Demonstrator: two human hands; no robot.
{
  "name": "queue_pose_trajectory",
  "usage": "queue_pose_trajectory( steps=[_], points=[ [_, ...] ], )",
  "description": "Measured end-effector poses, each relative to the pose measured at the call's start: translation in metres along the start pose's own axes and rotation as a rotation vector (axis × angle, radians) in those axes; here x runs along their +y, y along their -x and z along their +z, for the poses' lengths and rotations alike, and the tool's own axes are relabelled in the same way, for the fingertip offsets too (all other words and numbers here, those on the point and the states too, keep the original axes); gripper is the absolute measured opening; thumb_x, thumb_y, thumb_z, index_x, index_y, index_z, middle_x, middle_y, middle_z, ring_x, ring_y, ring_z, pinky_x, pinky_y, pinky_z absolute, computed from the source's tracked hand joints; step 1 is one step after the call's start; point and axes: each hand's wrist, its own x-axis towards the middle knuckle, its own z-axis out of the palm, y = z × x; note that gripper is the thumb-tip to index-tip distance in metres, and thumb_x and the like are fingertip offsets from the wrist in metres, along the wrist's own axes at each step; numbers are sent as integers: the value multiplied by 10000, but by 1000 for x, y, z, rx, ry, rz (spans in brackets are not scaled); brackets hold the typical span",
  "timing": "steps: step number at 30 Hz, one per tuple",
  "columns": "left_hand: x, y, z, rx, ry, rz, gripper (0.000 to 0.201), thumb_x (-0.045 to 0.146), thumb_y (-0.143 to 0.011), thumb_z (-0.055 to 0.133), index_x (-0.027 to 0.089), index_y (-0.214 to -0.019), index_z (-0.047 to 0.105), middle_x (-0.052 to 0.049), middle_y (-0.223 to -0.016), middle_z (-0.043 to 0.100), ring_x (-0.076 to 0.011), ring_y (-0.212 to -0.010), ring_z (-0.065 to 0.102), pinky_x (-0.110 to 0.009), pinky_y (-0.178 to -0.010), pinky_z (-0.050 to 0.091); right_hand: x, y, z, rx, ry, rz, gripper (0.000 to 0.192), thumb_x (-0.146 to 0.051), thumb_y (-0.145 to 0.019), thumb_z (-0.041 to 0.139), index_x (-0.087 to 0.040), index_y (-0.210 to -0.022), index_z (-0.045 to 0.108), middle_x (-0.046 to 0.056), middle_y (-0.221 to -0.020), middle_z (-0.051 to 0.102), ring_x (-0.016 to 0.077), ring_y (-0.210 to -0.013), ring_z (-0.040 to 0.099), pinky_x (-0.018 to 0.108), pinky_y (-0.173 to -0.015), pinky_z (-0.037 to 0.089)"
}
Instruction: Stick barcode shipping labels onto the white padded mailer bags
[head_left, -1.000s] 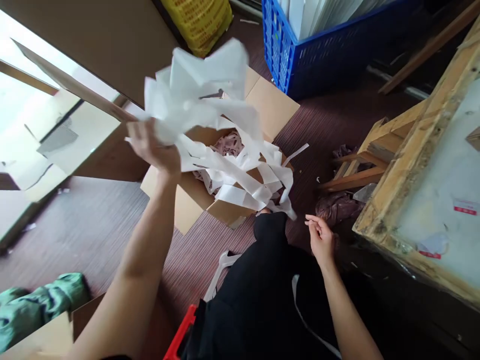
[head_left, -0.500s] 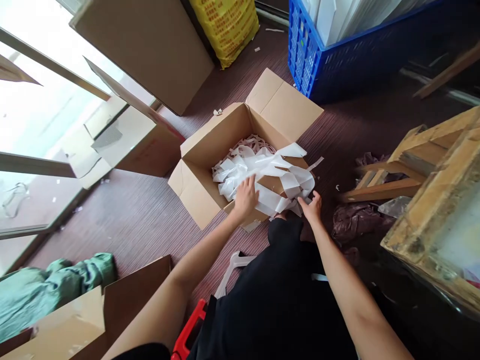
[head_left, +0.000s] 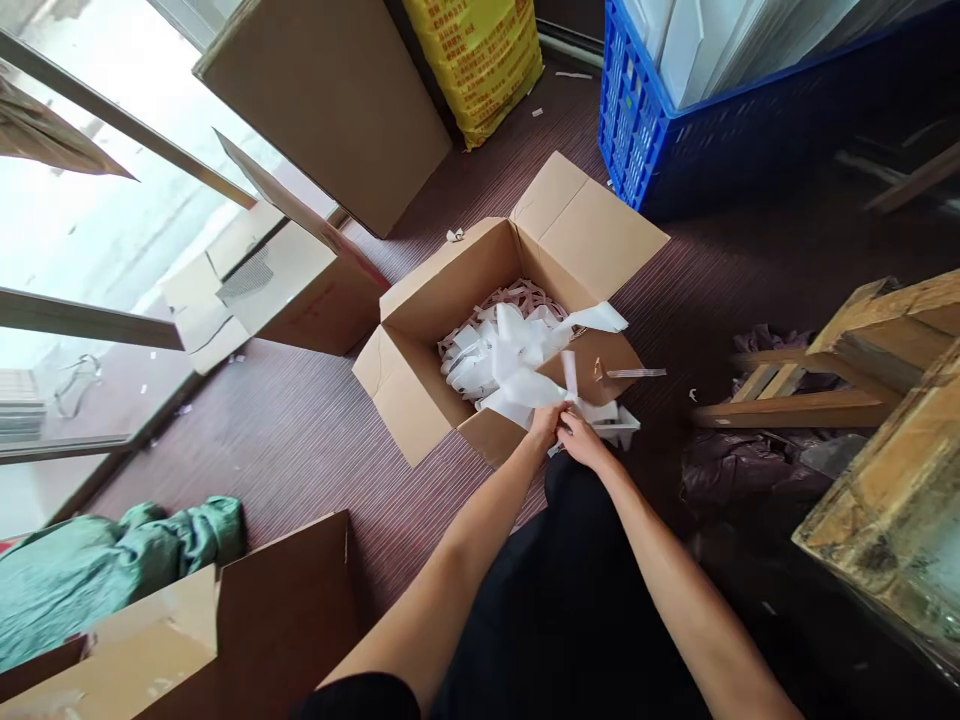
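Observation:
An open cardboard box (head_left: 397, 400) rests on the floor before me with its flaps spread out. Inside lies a tangle of translucent white strips (head_left: 517, 340), paper or film, and part of it spills over the near side. Thin pinkish shreds (head_left: 529, 294) show beneath the strips. My left hand (head_left: 549, 424) and my right hand (head_left: 582, 438) meet at the box's near edge, both closed on the bunched strips. The fingertips are partly hidden by the strips and by each other.
A blue crate (head_left: 637, 130) of white sheets and a yellow printed sack (head_left: 480, 70) stand beyond the box. Wooden frames (head_left: 795, 410) are at right. More cardboard boxes (head_left: 322, 300) and a green bundle (head_left: 150, 550) lie at left.
My hands were apart and spread over the strips; they have come together and closed. Strips have been drawn towards me, baring more of the box's right flap. The view shifted slightly.

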Motion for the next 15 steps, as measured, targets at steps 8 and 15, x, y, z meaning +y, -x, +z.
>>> queue_pose_trajectory(
  steps=[8,15],
  points=[
    [148,-6,-197,714,-123,653,330,139,-740,671,144,-1064,610,-116,-1083,702,-290,-1205,600,-452,-1026,492,-30,159,-60,260,-114,5,411,-487,-955,507,-201,-1212,650,126,-1162,713,234,-1038,686,423,-966,527],
    [238,-21,-317,825,-729,620,379,170,-911,531,102,-1283,510,-167,-1448,488,-308,-1478,316,-574,-1206,219,-25,225,-33,430,-141,133,484,-575,-918,511,-187,-1166,662,140,-1105,729,241,-969,710,418,-906,564]
  ],
)
